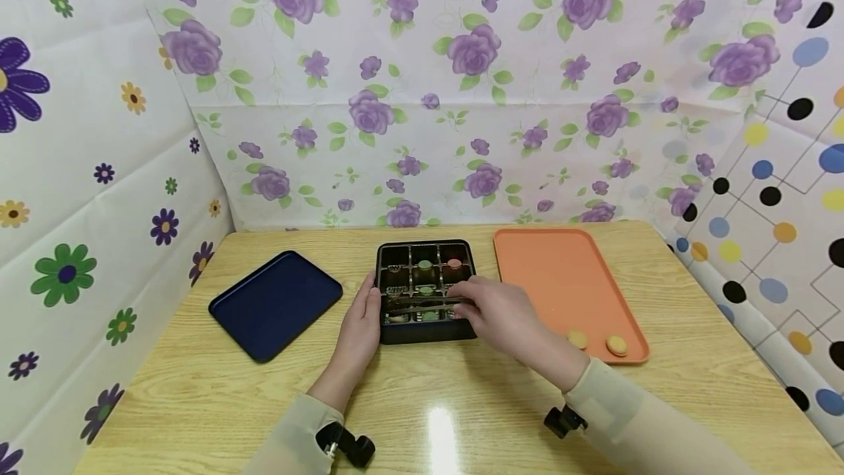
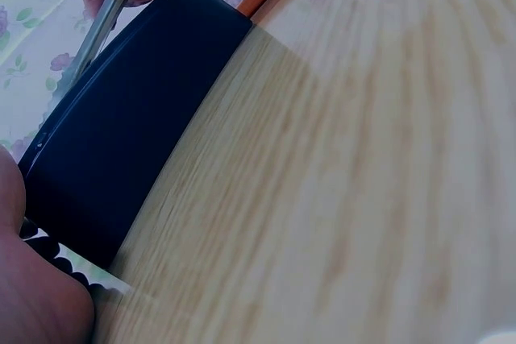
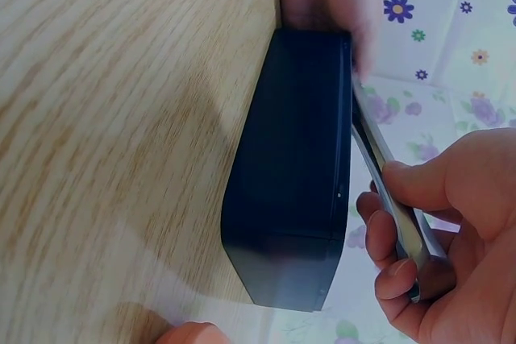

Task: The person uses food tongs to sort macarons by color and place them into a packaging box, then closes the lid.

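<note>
A black box [image 1: 427, 333] with a grid of compartments stands in the middle of the table. Green macarons [image 1: 425, 265] sit in its middle column, and a pink macaron [image 1: 454, 264] is in the far right compartment. My left hand [image 1: 360, 317] rests along the box's left wall with its fingers fairly straight. Over the near part of the box, my right hand [image 1: 497, 311] grips metal tongs [image 3: 387, 191], which point left across the compartments. In the head view the tongs' tips reach the near-left compartment, where a macaron's edge partly shows; I cannot tell whether they pinch it.
To the right lies an orange tray [image 1: 554, 262] with two yellow macarons [image 1: 616, 346] near its front edge; the right forearm partly overlaps one. A dark blue tray [image 1: 277, 305] lies at the left. Patterned cloths [image 1: 422, 160] hang behind and beside the wooden table [image 1: 198, 402].
</note>
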A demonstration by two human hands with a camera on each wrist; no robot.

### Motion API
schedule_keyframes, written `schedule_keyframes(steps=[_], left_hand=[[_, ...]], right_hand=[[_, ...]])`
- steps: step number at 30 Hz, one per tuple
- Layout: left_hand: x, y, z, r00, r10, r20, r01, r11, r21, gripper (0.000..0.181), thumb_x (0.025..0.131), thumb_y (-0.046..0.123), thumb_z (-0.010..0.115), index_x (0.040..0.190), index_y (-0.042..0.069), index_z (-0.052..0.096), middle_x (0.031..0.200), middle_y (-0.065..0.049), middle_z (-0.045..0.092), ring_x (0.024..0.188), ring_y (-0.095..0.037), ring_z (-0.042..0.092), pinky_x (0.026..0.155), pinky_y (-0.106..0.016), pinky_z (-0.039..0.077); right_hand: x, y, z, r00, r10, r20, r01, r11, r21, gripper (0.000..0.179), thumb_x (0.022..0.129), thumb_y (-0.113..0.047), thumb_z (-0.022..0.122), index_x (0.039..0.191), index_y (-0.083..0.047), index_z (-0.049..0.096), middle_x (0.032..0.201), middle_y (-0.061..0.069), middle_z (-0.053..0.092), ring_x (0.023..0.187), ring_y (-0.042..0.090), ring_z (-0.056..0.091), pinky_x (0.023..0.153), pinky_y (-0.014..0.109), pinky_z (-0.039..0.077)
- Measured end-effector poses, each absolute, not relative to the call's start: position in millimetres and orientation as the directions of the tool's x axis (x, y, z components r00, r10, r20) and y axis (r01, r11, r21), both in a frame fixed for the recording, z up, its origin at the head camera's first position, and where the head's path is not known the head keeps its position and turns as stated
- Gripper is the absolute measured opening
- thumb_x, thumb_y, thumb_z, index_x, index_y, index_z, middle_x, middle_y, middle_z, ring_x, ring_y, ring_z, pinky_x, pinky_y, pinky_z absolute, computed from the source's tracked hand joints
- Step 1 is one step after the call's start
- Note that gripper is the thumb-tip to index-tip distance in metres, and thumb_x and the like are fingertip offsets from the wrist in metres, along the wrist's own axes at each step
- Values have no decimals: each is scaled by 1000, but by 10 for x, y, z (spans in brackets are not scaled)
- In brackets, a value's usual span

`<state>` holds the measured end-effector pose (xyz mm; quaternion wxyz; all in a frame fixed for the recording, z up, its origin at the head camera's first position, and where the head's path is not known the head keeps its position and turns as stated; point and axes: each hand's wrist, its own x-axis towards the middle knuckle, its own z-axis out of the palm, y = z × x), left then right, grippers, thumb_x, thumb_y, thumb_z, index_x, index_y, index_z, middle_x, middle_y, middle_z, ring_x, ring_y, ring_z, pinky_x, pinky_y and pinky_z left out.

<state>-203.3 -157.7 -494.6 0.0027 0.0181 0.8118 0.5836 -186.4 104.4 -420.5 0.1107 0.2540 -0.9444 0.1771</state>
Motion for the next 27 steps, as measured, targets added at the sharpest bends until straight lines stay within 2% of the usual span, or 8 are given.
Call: schedule_keyframes(steps=[6,11,19,27], left_hand=[[-2029,-1567,-4954,-999,30,14,23,312,950,62,123,49,31,179,25,21,183,-9,21,167,-38,21,132,-64,20],[-2024,-1564,-4952,-999,32,14,23,309,951,62,123,48,31,179,25,20,183,-7,21,167,-36,22,132,-62,20],[-2034,-1563,-4961,-999,43,21,33,302,953,62,123,49,31,180,26,19,183,-7,19,167,-35,19,133,-62,19],[-2052,-1578,-4965,-999,31,18,27,322,946,61,123,47,30,180,25,19,183,-7,19,168,-35,17,133,-62,18]], right_hand=[[-1858,1062,-4202,-849,-436,299,-515,809,-281,21,105,-17,81,126,-20,83,104,-5,76,82,13,72,61,33,52],[-1828,1104,-4184,-847,-427,317,-516,805,-295,23,106,-15,79,128,-18,82,111,-2,77,89,16,75,66,38,57],[-1783,1328,-4191,-864,-380,330,-479,822,-307,26,106,-20,79,132,-18,79,113,1,76,75,8,60,62,33,48],[-1735,1598,-4174,-881,-330,339,-435,846,-308,26,107,-19,79,132,-16,80,114,2,76,80,11,67,62,33,51]])
